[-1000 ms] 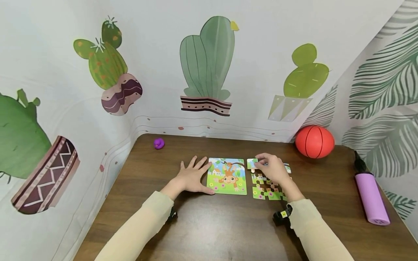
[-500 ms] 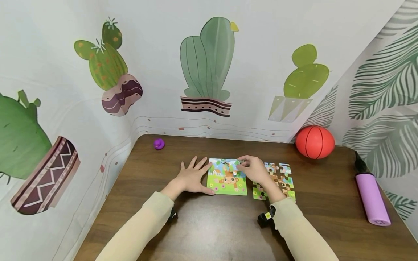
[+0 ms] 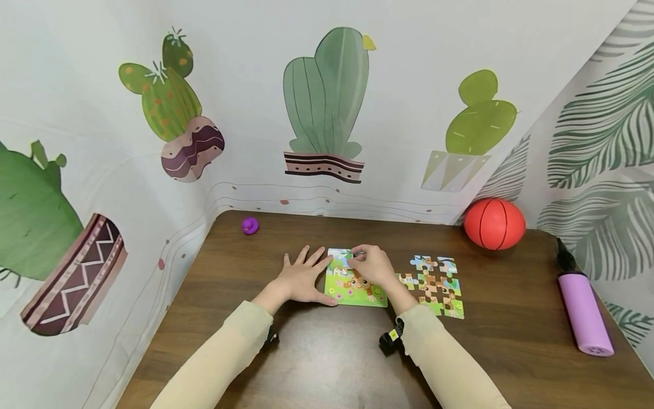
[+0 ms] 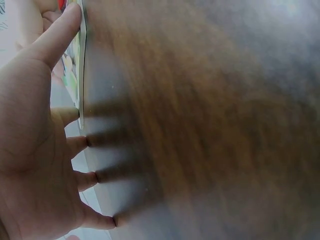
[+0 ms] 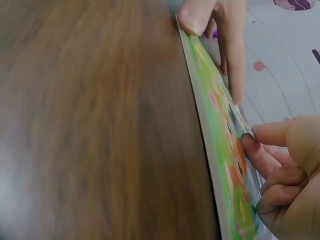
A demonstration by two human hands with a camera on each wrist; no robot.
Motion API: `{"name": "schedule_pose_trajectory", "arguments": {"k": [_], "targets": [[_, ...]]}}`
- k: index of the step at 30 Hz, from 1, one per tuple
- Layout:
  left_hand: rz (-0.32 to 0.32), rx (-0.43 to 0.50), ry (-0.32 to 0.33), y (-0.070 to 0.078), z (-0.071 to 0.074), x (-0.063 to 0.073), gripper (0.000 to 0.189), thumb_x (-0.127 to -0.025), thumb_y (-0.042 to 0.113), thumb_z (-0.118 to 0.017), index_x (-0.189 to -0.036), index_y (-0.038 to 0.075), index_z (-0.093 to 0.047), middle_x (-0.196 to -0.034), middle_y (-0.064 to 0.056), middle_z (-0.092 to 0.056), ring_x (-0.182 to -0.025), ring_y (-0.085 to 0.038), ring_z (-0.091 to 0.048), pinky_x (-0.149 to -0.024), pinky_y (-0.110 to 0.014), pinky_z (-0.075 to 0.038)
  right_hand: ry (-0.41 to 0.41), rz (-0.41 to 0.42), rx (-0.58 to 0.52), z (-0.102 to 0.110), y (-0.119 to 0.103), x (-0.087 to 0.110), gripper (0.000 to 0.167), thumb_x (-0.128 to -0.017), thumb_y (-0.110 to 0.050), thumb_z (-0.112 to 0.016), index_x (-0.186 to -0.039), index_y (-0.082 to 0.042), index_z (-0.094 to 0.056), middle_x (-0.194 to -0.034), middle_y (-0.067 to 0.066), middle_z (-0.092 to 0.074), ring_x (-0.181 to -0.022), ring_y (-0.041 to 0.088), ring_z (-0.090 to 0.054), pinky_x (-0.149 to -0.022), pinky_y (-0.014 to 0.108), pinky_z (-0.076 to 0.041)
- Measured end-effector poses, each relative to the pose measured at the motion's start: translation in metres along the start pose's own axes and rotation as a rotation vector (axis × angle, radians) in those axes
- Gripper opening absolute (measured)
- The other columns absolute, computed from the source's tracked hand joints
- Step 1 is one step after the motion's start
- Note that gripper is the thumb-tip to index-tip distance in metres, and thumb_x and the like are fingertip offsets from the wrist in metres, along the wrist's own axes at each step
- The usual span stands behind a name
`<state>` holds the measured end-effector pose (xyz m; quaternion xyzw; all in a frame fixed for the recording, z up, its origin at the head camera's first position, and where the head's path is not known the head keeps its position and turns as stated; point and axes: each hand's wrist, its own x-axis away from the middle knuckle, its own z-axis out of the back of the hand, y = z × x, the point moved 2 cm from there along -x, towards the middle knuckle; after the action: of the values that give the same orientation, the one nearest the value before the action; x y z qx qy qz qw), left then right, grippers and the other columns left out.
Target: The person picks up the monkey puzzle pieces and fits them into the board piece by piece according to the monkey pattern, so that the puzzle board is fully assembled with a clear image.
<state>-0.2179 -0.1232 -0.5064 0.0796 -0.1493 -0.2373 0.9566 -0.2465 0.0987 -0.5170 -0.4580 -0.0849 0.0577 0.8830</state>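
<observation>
A square puzzle board (image 3: 352, 296) printed with a monkey lies on the table. My left hand (image 3: 300, 281) spreads flat at its left side, thumb on the lower left corner and index fingertip at the left edge. In the left wrist view, the other fingertips of the left hand (image 4: 35, 150) touch the tabletop. Over the upper part of the board, my right hand (image 3: 375, 266) pinches a puzzle piece (image 3: 340, 261) by its right side, close over the upper left corner. The right wrist view shows thumb and finger of the right hand (image 5: 295, 170) meeting near the board's surface.
Interlocked puzzle pieces (image 3: 440, 288) lie right of the board, partly behind my right forearm. A purple rubber duck (image 3: 250, 226) sits at the back left, a red ball (image 3: 494, 224) at the back right. A pink hand pump (image 3: 585, 315) lies along the right side.
My right hand has taken the upper left piece from the loose group and carried it left, across the board to its upper left corner. The left hand has stayed in place.
</observation>
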Motion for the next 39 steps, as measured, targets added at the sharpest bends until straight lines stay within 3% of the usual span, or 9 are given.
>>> {"name": "schedule_pose_trajectory", "arguments": {"k": [10, 16, 20, 28, 35, 39], "targets": [[0.002, -0.005, -0.002, 0.001, -0.003, -0.002, 0.118, -0.075, 0.092, -0.059, -0.168, 0.032, -0.017, -0.174, 0.000, -0.007, -0.158, -0.040, -0.001, -0.109, -0.083, -0.010, 0.022, -0.006, 0.057, -0.005, -0.010, 0.002, 0.038, -0.098, -0.030, -0.074, -0.128, -0.008, -0.072, -0.103, 0.009, -0.076, -0.066, 0.015, -0.068, -0.056, 0.034, -0.053], [0.003, 0.001, 0.000, 0.003, 0.000, 0.000, 0.118, -0.076, 0.090, -0.061, -0.168, 0.031, -0.019, -0.174, 0.000, -0.008, -0.158, -0.040, -0.001, -0.109, -0.084, -0.009, 0.015, 0.019, 0.106, 0.004, -0.010, 0.007, 0.043, -0.098, -0.035, -0.073, -0.131, -0.007, -0.070, -0.104, 0.009, -0.076, -0.057, 0.016, -0.066, -0.053, 0.036, -0.052], [-0.005, 0.006, 0.003, 0.002, 0.001, 0.000, 0.118, -0.076, 0.090, -0.061, -0.168, 0.030, -0.020, -0.174, -0.001, -0.008, -0.158, -0.040, -0.001, -0.109, -0.084, -0.009, 0.018, 0.043, 0.122, 0.015, -0.006, 0.011, 0.042, -0.099, -0.036, -0.072, -0.131, -0.008, -0.070, -0.104, 0.007, -0.076, -0.062, 0.013, -0.065, -0.058, 0.035, -0.053], [-0.033, -0.005, 0.018, 0.002, -0.001, 0.001, 0.115, -0.078, 0.090, -0.058, -0.168, 0.030, -0.019, -0.174, -0.002, -0.009, -0.158, -0.040, -0.004, -0.108, -0.084, -0.012, 0.057, 0.078, 0.153, 0.051, 0.016, 0.025, 0.041, -0.100, -0.035, -0.071, -0.131, -0.008, -0.070, -0.106, 0.010, -0.075, -0.065, 0.016, -0.064, -0.060, 0.036, -0.050], [-0.100, -0.012, 0.035, 0.010, -0.002, 0.003, 0.097, -0.087, 0.087, -0.049, -0.167, 0.037, -0.023, -0.174, -0.004, -0.009, -0.158, -0.040, -0.008, -0.109, -0.082, -0.016, 0.137, 0.014, 0.193, 0.097, 0.045, 0.036, 0.042, -0.101, -0.035, -0.067, -0.133, -0.007, -0.068, -0.113, 0.015, -0.073, -0.073, 0.019, -0.066, -0.062, 0.036, -0.049], [-0.129, -0.013, 0.028, 0.016, -0.004, 0.005, 0.089, -0.089, 0.084, -0.049, -0.164, 0.040, -0.031, -0.174, -0.008, -0.010, -0.157, -0.042, -0.008, -0.109, -0.081, -0.017, 0.176, -0.013, 0.223, 0.122, 0.061, 0.042, 0.043, -0.102, -0.033, -0.067, -0.132, -0.003, -0.068, -0.108, 0.016, -0.073, -0.073, 0.022, -0.065, -0.064, 0.036, -0.049]]}}
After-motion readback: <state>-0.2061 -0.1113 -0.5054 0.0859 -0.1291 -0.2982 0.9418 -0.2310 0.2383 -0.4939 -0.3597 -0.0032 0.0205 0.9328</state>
